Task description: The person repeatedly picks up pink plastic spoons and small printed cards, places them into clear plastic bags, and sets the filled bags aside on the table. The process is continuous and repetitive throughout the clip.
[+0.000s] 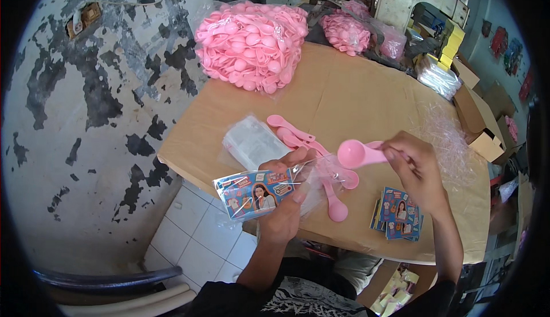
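Note:
My left hand (285, 214) is closed on a clear plastic bag with a blue printed card (255, 194) inside; the bag's mouth end points right. In my right hand (418, 168) a pink measuring spoon (354, 154) is pinched by its handle, its bowl to the left, just above the bag's mouth end. Several loose pink measuring spoons (337, 208) lie on the table behind and beside the bag. A stack of clear plastic bags (252, 142) rests just beyond my left hand. Near the table's front edge, below my right hand, sits a pile of blue printed cards (401, 216).
A big clear sack of pink spoons (252, 44) stands at the table's far left. More bagged pink pieces (346, 30) are at the back. Crumpled clear plastic (444, 139) and an open cardboard box (478, 122) are on the right. The brown table (355, 87) borders a peeling wall (103, 145).

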Motion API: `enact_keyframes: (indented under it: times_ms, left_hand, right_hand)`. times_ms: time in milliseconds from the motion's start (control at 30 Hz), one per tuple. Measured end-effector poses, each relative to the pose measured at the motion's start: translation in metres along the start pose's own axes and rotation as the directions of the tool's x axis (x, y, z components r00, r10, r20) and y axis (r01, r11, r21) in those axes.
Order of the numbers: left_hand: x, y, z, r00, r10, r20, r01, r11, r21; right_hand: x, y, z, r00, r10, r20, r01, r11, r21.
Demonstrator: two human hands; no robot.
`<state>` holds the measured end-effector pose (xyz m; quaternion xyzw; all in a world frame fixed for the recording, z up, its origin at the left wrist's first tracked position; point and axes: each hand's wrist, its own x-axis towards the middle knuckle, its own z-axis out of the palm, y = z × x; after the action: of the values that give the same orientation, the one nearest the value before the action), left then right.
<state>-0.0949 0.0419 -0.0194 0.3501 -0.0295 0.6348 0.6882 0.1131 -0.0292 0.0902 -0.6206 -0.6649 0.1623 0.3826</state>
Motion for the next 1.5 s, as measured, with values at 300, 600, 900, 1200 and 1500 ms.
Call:
enact_keyframes:
  times_ms: [300,600,900,1200,1500]
  left_hand:
    - [-0.024,-0.04,0.058,0.964,-0.252,0.079,0.263,0.878,-0.401]
    - [-0.032,-0.056,0.064,0.956,-0.294,0.012,0.293,0.95,-0.105]
    - [-0.019,-0.059,0.074,0.918,-0.285,0.275,-0.165,0.355,0.92]
    - [-0.005,-0.036,0.061,0.631,-0.706,0.323,0.579,0.705,0.411]
    - [-0.013,-0.031,0.054,0.52,-0.783,0.341,0.613,0.62,0.489]
  right_hand:
    - [-0.023,-0.039,0.006,0.952,-0.289,0.1,0.283,0.957,0.072]
    - [-0.028,-0.038,-0.071,0.904,-0.351,-0.244,0.291,0.924,-0.25]
    - [-0.018,-0.027,-0.038,0.971,-0.204,0.125,0.226,0.954,-0.199]
    - [0.0,0.0,-0.05,0.932,-0.329,-0.15,0.345,0.934,0.093]
    - [0.0,0.007,-0.048,0.944,-0.329,0.017,0.324,0.938,0.12]
